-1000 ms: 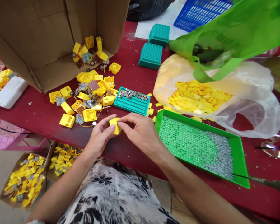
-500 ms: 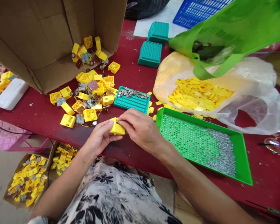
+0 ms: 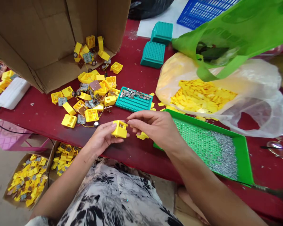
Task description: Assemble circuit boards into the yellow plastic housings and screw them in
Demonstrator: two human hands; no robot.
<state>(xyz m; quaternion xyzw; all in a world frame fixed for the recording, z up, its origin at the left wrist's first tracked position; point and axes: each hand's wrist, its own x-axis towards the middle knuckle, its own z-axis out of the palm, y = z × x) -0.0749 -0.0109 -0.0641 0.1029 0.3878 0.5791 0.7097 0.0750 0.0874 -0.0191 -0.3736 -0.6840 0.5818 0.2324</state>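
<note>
R hand (image 3: 159, 128) shifted, 1 yel. case (image 3: 120, 130) held

- held housing (image 3: 119, 129): yellow
- tabletop (image 3: 141, 75): dark red
- cell tray (image 3: 132, 106): teal, scalloped rows; cells (image 3: 138, 94) silver
- screw tray (image 3: 246, 166): bright green, dot-grid holes; screws (image 3: 228, 160) silver-grey
- plastic bag (image 3: 269, 84): translucent white; chips (image 3: 202, 97) in it yellow
- tote (image 3: 247, 34): lime green
- basket (image 3: 200, 14): blue, lattice
- shirt (image 3: 113, 201): white/grey, black floral print
- stool (image 3: 7, 136): pink, diamond grid
- carton (image 3: 42, 31): brown
- power bank (image 3: 13, 93): white; cable (image 3: 16, 131) black
</note>
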